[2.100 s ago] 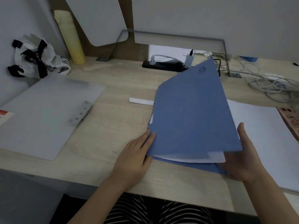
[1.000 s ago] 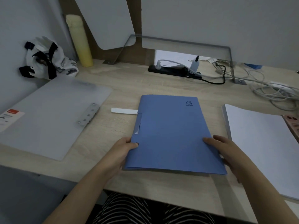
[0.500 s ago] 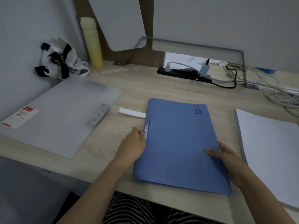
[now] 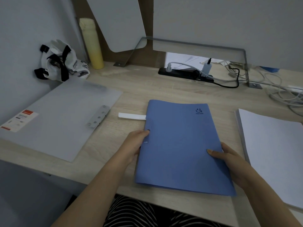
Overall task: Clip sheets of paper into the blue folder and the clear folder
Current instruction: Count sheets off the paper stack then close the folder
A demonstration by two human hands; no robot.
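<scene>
The blue folder lies closed and flat on the desk in front of me, logo at its far right corner. My left hand grips its left spine edge, thumb on top of the cover. On the folder's right edge, my right hand holds it with the thumb lying on the cover. A white strip sticks out from under the spine. The frosted clear folder lies closed at the left, its metal clip on the near-right edge. A stack of white paper sits to the right.
A yellow bottle and a black-and-white bag stand at the back left. A black power strip with plugs and a tangle of cables run along the back right. The desk's front edge is close to me.
The raised blue cover came down and the folder now lies closed. My left hand slid up along the spine; my right hand shifted onto the right edge.
</scene>
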